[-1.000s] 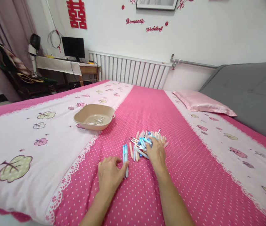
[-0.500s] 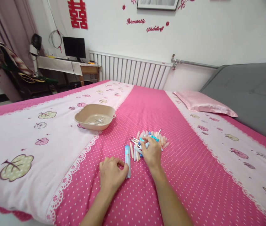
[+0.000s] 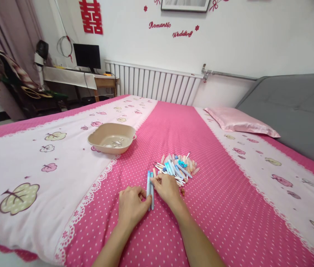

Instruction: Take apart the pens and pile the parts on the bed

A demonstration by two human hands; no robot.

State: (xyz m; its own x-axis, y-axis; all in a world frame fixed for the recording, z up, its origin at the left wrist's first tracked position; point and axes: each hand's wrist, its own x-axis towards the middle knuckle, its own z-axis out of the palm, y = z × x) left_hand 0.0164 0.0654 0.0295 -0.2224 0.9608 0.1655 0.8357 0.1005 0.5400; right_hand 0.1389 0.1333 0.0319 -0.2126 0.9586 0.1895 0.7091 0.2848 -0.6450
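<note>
the two light-blue pens [image 3: 148, 181] lie side by side on the polka-dot bedspread [image 3: 223, 215], just left of a loose pile of pens and sticks [image 3: 177, 168]. the right hand [image 3: 166, 187] has its fingers pinched on the upper part of the right pen. the left hand [image 3: 133, 204] touches their lower part with curled fingers; whether they grip, i cannot tell. a beige basin [image 3: 112, 145] sits beyond, to the left.
</note>
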